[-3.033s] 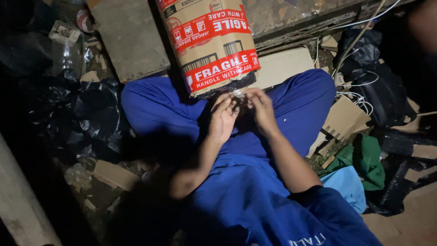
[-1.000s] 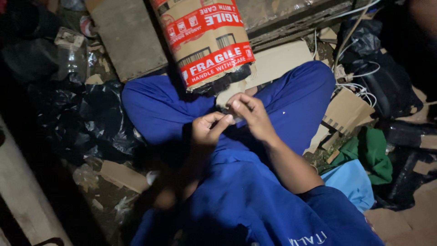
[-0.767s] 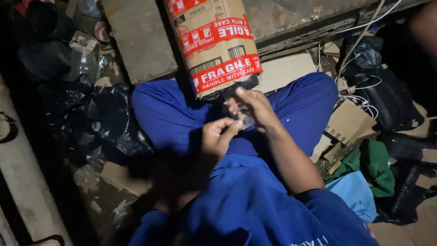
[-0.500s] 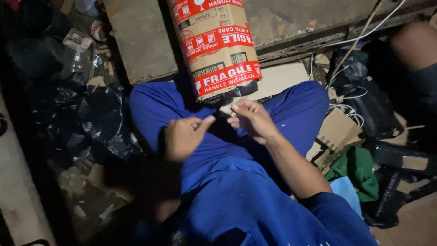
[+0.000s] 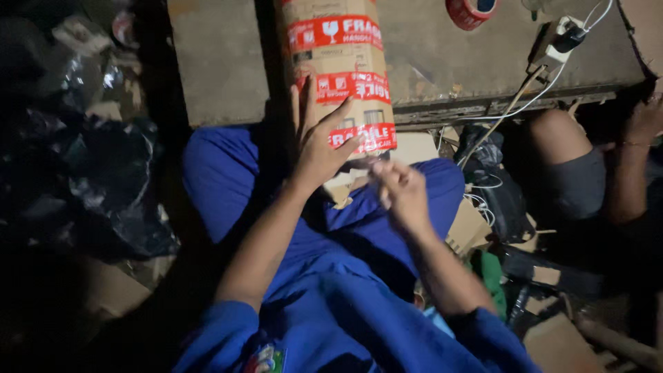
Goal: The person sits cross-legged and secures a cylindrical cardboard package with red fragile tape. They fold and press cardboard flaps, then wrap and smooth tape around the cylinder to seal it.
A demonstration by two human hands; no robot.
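Left hand (image 5: 319, 141) is flat on the tall cardboard parcel (image 5: 338, 69), fingers spread open against its red-and-white tape bands; the parcel stands upright against the concrete slab (image 5: 221, 55), above the blue-trousered lap. Right hand (image 5: 402, 193) hovers just beside, fingertips pinched together, whether on something I cannot tell

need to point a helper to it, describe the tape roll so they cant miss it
Look at the grey slab above the person's blue-trousered lap. Along its far edge, right of the tall cardboard parcel banded in red tape, lies the red tape roll, the only ring-shaped thing there.
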